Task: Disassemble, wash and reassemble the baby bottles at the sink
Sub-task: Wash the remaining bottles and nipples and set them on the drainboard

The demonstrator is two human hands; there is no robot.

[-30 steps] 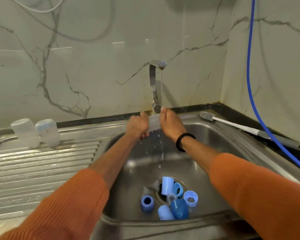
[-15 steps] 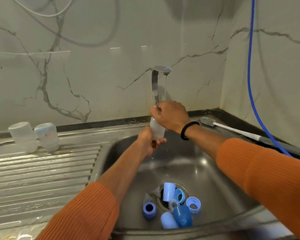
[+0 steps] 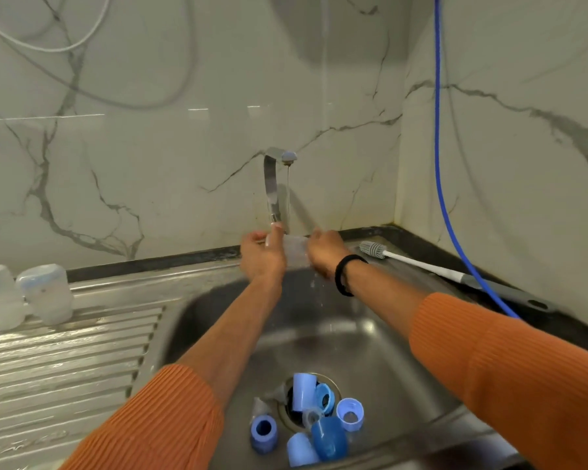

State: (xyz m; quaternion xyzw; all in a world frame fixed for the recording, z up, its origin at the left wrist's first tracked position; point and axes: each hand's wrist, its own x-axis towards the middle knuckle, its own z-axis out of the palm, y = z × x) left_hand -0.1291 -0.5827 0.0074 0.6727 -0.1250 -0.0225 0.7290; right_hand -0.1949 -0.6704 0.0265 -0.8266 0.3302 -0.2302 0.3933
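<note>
A person in orange sleeves is holding a clear bottle sideways between both hands, over the back of the sink and right under the tap. A thin stream of water is falling from the spout onto the bottle, and drops are falling from it into the basin.

The left hand is gripping the bottle's left end, fingers curled round it and thumb up against the tap's stem. The right hand is gripping the right end, fingers wrapped over the top; a black band is sitting on that wrist. The bottle is blurred, so which end is the neck cannot be told.

Loose blue parts are lying around the drain at the front of the basin: a pale cap standing over the drain, a ring leaning beside it, another ring to the right, a third ring to the left, a dark blue cap and a pale cap in front. Clear teats are lying among them.

On the drainboard, well to the left, two clear bottles are standing upside down, touching each other. A bottle brush is lying on the sink's right rim, bristles toward the tap, and a blue hose is hanging down the wall behind it.
</note>
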